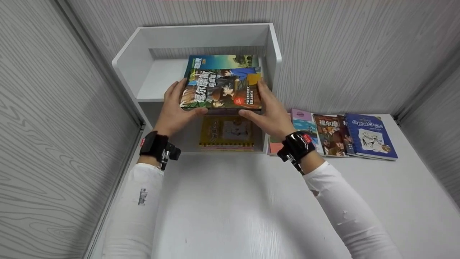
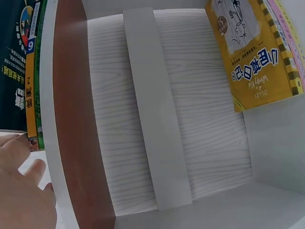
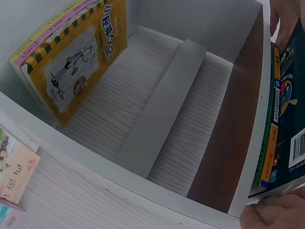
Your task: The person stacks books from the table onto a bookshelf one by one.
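At the upper shelf of a white shelf unit, both hands hold a comic-style book [image 1: 224, 90] with a colourful illustrated cover. My left hand [image 1: 176, 109] grips its left side, thumb along the front edge. The right hand [image 1: 270, 112] grips the opposite side, its thumb also at the near edge. Behind and partly under this book, a teal-covered book [image 1: 217, 62] lies on the upper shelf. The wrist views show a dark back cover [image 3: 291, 138] beside orange and green spines [image 2: 32, 95] at the shelf board's edge.
Yellow-covered books [image 1: 226, 133] lie stacked in the lower compartment of the shelf unit [image 1: 142, 61]. On the white table [image 1: 222, 201] to the right are a brown-covered book [image 1: 327, 135], a blue book [image 1: 370, 135] and a pink-and-blue book [image 1: 303, 120]. Walls stand behind and at both sides.
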### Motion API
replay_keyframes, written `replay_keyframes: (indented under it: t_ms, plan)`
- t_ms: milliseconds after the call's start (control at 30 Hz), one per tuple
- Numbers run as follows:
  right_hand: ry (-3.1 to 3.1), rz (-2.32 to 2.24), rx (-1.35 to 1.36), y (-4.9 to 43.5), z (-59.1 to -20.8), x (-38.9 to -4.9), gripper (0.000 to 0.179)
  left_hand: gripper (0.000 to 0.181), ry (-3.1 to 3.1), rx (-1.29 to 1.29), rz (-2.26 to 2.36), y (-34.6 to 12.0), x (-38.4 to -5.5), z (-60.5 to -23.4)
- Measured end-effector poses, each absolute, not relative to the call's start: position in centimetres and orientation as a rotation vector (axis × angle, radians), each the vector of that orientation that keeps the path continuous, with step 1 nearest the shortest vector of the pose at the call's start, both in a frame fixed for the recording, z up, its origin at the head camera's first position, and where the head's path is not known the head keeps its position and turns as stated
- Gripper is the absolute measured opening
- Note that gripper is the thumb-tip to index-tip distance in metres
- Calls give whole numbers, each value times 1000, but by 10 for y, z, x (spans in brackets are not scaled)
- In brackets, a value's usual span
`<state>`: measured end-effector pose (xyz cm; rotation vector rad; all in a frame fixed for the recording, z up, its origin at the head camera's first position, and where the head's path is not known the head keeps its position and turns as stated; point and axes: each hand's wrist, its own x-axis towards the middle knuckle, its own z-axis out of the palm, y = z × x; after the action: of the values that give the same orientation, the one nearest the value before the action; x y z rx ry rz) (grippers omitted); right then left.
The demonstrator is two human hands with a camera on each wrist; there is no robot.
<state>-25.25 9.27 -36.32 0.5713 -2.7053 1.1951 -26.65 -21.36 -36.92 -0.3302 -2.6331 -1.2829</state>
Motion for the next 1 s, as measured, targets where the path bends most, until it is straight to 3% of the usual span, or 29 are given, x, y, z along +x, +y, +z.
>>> replay_keyframes:
  t_ms: [433, 1000]
  plan:
    - [-2749, 824, 735, 105, -369, -257, 80, 104, -2658, -411, -1029, -212, -268, -373]
    - [-2683, 846, 646, 99, -363, -259, 60, 95, -2724, -250, -885, -209, -267, -361]
